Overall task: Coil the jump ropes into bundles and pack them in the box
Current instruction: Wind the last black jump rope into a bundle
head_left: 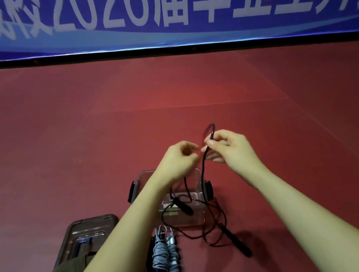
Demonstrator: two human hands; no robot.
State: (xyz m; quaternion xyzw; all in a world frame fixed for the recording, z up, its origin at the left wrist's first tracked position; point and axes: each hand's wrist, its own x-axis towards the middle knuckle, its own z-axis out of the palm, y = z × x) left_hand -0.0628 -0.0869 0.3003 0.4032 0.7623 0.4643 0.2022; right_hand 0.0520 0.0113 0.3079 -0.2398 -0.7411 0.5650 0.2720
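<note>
right hand [229, 149] pinching black rope [204, 169] (box [197, 177] below)

Both hands [178, 159] [229, 148] pinch a black jump rope [204, 171] above the clear box [194, 180].

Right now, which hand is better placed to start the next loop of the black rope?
Probably right: the right hand already pinches the black rope at its raised bend; the left hand sits curled beside it.

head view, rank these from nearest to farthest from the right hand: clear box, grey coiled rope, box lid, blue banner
1. Clear box, open on the floor just below the right hand.
2. Grey coiled rope, lower, on the left side near the person.
3. Box lid, further left, by the left forearm.
4. Blue banner, far across the red floor.
</note>
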